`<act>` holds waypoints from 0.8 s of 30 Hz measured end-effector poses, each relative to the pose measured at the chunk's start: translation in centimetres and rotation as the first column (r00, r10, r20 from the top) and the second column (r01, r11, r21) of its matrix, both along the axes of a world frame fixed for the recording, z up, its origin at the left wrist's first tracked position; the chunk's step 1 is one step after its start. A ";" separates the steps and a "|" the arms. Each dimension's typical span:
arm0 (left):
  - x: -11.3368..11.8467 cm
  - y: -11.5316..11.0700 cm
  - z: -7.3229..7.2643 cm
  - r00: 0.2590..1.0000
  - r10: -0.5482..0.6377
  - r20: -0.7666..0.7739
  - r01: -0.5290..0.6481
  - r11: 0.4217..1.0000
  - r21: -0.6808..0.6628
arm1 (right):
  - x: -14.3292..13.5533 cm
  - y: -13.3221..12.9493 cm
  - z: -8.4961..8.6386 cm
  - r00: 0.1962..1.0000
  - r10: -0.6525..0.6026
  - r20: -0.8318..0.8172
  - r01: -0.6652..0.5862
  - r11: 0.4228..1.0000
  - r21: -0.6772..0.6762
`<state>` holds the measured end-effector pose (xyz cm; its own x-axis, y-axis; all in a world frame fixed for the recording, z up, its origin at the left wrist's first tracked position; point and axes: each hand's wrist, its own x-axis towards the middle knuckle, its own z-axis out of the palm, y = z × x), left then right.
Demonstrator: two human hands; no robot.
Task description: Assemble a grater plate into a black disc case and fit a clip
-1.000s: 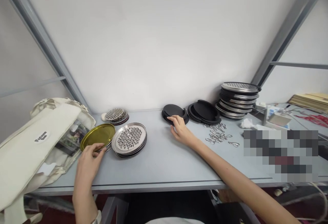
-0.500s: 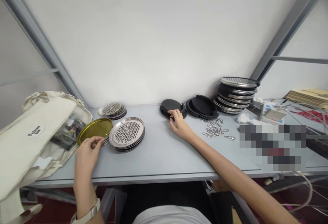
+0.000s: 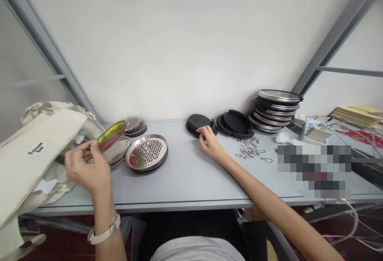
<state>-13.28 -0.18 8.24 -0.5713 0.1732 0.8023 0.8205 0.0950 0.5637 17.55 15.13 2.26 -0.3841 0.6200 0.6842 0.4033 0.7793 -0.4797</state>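
Observation:
My left hand point(image 3: 89, 165) pinches the edge of a shiny gold disc point(image 3: 112, 136), lifted and tilted above a stack of plain silver discs point(image 3: 119, 149) at the left of the table. To the right of that stack lies a pile of round grater plates point(image 3: 148, 152). My right hand point(image 3: 209, 143) rests at the front edge of a stack of round black holders point(image 3: 199, 122); its fingers are curled, and what they grip, if anything, cannot be made out. More black holders point(image 3: 236, 123) lie to the right.
Metal clips point(image 3: 249, 152) lie scattered right of my right hand. Behind them rises a tall stack of graters point(image 3: 275, 109). A cream bag point(image 3: 50, 133) covers the left end. Small graters point(image 3: 134, 125) sit at the back. Red cords point(image 3: 362, 135) lie far right.
My left hand has lifted the gold disc off its stack and tilted it, uncovering silver discs below. My right hand has stayed at the black holders.

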 end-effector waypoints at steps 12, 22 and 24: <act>16.5 -4.9 -4.1 0.718 -0.655 -0.234 0.618 0.755 -0.218 | 2.1 2.2 0.2 0.952 -0.110 -0.286 0.043 0.972 -0.231; 16.9 -3.9 -8.0 0.465 -0.803 0.373 0.855 0.297 -0.426 | 2.4 2.1 0.4 0.947 -0.150 -0.284 0.060 0.952 -0.301; 16.5 -3.6 -7.5 0.346 -0.771 0.535 0.907 0.129 -0.400 | 2.2 1.8 0.4 0.960 -0.136 -0.245 0.058 0.951 -0.303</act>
<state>3.26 -3.74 0.72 0.1515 0.9631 0.2224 0.5045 -0.2688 0.8205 19.77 16.94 2.68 -0.1457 0.8313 0.5364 0.3007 0.5537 -0.7765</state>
